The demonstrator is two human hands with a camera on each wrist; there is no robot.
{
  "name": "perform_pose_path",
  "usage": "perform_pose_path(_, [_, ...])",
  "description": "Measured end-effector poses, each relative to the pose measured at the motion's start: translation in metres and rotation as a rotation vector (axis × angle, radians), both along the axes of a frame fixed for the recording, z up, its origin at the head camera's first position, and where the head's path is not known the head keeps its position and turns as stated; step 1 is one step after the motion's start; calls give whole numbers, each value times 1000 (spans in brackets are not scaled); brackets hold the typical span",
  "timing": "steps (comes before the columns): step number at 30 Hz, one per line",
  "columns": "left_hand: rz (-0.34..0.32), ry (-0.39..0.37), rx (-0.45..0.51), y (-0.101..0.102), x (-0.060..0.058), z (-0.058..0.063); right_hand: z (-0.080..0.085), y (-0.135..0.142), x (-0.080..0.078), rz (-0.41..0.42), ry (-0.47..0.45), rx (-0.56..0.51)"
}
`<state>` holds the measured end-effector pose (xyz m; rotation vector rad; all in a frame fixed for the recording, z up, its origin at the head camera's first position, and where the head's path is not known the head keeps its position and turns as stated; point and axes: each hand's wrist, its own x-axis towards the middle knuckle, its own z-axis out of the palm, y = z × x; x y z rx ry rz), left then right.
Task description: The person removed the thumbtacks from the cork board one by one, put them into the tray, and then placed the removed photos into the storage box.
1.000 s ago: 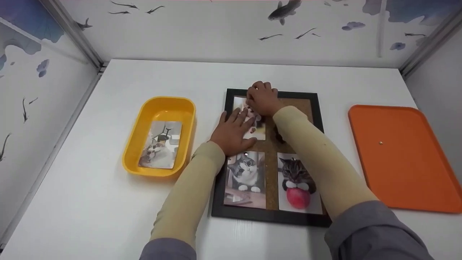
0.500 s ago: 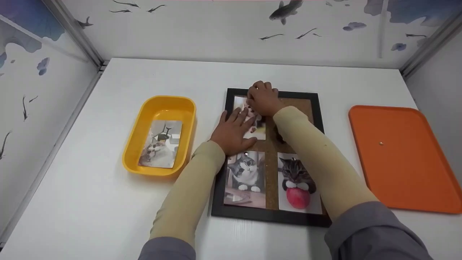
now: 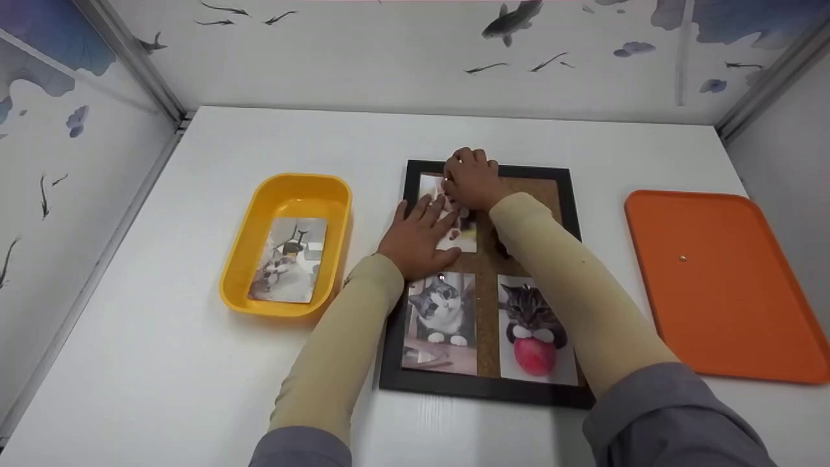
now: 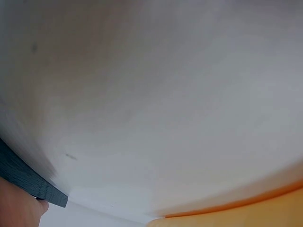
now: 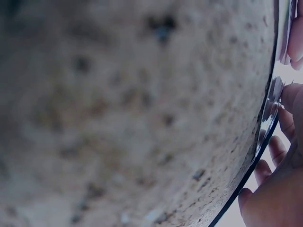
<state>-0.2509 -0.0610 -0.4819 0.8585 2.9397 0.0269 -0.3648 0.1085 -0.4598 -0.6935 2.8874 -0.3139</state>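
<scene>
A black rectangular frame point(image 3: 486, 391) is bordering a grainy brown corkboard point(image 3: 487, 311) with three flat photos; at eleven o'clock on it, a partly hidden pale photo point(image 3: 465, 242) is lying under the left hand point(image 3: 416, 241), whose fingers are resting wide and flat; at its top, the right hand point(image 3: 473, 179) is holding its fingers bent, though I cannot tell what they are gripping; a grey-and-white cat photo point(image 3: 441, 327) and a tabby photo point(image 3: 535, 334) are occupying seven and five o'clock; at nine, a deep yellow tub point(image 3: 301, 189) is holding one photo point(image 3: 288, 266); at three, a shallow orange tray point(image 3: 733, 292) is bearing one tiny stud point(image 3: 683, 258).
</scene>
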Motion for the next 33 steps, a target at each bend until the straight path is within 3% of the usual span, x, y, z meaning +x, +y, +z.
perform_pose_path(22, [7, -43, 18, 1, 1, 4, 3, 1, 2, 18, -18, -12])
perform_pose_path(33, [-4, 3, 29, 2, -2, -2, 8, 1, 6, 27, -13, -2])
